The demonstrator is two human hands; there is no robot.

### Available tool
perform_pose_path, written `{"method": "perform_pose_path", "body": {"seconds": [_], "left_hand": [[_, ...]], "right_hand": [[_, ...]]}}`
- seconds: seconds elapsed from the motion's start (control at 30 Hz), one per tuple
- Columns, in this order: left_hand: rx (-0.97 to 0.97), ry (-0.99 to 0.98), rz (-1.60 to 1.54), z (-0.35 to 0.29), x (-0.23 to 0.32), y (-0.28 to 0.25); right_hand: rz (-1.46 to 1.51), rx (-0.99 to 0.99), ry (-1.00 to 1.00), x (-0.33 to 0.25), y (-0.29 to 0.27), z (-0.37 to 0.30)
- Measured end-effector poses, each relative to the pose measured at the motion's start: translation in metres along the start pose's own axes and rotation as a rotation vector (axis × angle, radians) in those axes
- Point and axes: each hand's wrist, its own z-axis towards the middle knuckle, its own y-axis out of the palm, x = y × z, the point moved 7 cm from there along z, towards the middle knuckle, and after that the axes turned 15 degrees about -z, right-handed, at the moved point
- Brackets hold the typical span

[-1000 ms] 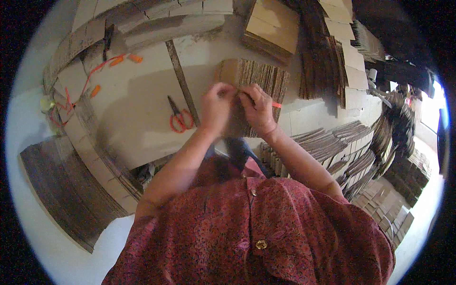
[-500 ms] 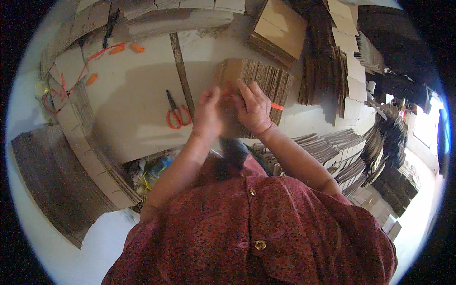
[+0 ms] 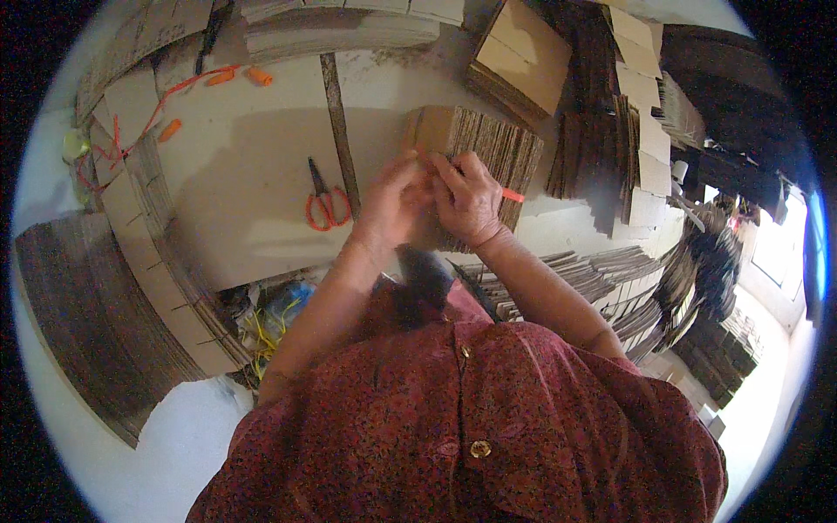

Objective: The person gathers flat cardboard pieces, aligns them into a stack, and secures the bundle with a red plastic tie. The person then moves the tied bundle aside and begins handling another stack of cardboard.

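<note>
A bundle of cardboard pieces (image 3: 493,144) stands on edge on the table in front of me, with a flat orange-red strap (image 3: 513,195) around it. My right hand (image 3: 472,202) rests against the bundle's near side, fingers bent and closed on the strap. My left hand (image 3: 397,205), slightly blurred, meets it at the bundle's left end. Its fingertips are pinched together where a bit of red strap shows; the rest of the grip is hidden. Scissors with orange-red handles (image 3: 328,209) lie left of my hands, blades pointing away.
Orange pieces (image 3: 259,76) and a tangled red strap (image 3: 157,113) lie at the far left. Cardboard stacks stand at the left (image 3: 87,322), far side (image 3: 340,39) and back right (image 3: 523,57). More sheets (image 3: 567,279) lie to the right. A dark strip (image 3: 338,131) crosses the table.
My left hand has moved in to the right and now meets my right hand at the strap. My right hand stays at almost the same place on the bundle.
</note>
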Motion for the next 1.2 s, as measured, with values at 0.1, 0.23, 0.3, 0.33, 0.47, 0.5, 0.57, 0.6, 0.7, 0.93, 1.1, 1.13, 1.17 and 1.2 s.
{"method": "perform_pose_path", "body": {"seconds": [0.1, 0.23, 0.3, 0.33, 0.47, 0.5, 0.57, 0.6, 0.7, 0.93, 1.1, 1.13, 1.17, 1.2], "left_hand": [[0.053, 0.073, 0.464, 0.0, 0.009, 0.006], [0.11, 0.146, 0.371, 0.001, 0.008, 0.003], [0.128, 0.168, 0.145, -0.004, 0.005, 0.009], [0.107, 0.176, 0.096, -0.005, 0.005, 0.011], [0.017, 0.241, 0.386, 0.0, 0.014, 0.021], [-0.02, 0.287, 0.545, 0.0, 0.017, 0.028], [-0.088, 0.364, 0.862, -0.008, 0.024, 0.052], [-0.162, 0.375, 0.927, -0.007, 0.023, 0.054], [-0.33, 0.392, 1.017, -0.002, 0.023, 0.06], [-0.172, 0.153, 0.708, -0.007, 0.028, 0.035], [-0.178, 0.348, 1.274, -0.017, 0.041, 0.031], [-0.239, 0.416, 1.417, -0.019, 0.041, 0.033], [-0.301, 0.484, 1.559, -0.021, 0.038, 0.035], [-0.264, 0.486, 1.481, -0.019, 0.04, 0.03]], "right_hand": [[0.032, 0.019, -0.008, 0.001, 0.0, -0.001], [0.065, 0.041, -0.016, 0.001, -0.003, -0.001], [0.074, 0.034, -0.001, 0.001, -0.003, 0.001], [0.078, 0.03, 0.009, 0.001, -0.003, 0.001], [0.119, 0.048, 0.026, 0.001, -0.004, 0.002], [0.13, 0.043, 0.014, 0.002, -0.004, 0.004], [0.152, 0.021, -0.001, 0.004, -0.003, 0.002], [0.159, 0.0, 0.011, 0.006, -0.001, 0.0], [0.204, -0.011, 0.016, 0.011, 0.002, 0.002], [0.312, -0.043, 0.052, 0.011, 0.002, 0.008], [0.318, 0.022, 0.044, 0.015, 0.005, 0.007], [0.35, 0.019, 0.074, 0.016, 0.006, 0.007], [0.382, 0.016, 0.105, 0.017, 0.007, 0.006], [0.373, 0.026, 0.127, 0.018, 0.007, 0.005]]}}
